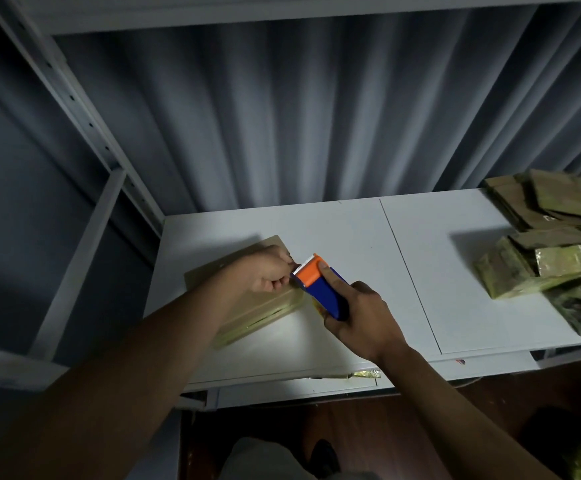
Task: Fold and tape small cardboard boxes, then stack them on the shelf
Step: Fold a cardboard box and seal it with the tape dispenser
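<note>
— Cardboard, that's what worries me: the box [247,299] lies flat on the white shelf [351,237], near its left end, and nothing but the left hand [268,271] weighs it down. If that hand eases off while tape is drawn, I'd guess the box slides or the strip goes on crooked.

— What else could spoil it?

— The toothed orange edge of the tape dispenser [320,285] sits right beside the left fingertips. A quick pull could nick them, or the tape could fold onto itself before it lands.

— And the hands themselves?

— The left one rests on the box's far right corner, fingers curled in, seemingly pinching the tape end at the dispenser's mouth; the tape itself is too thin to make out. The right hand [361,317] is wrapped tight round the blue body of the dispenser, forefinger laid along its top.

— The other boxes?

— A loose pile of cardboard [541,244] waits at the shelf's right end, well apart.
</note>
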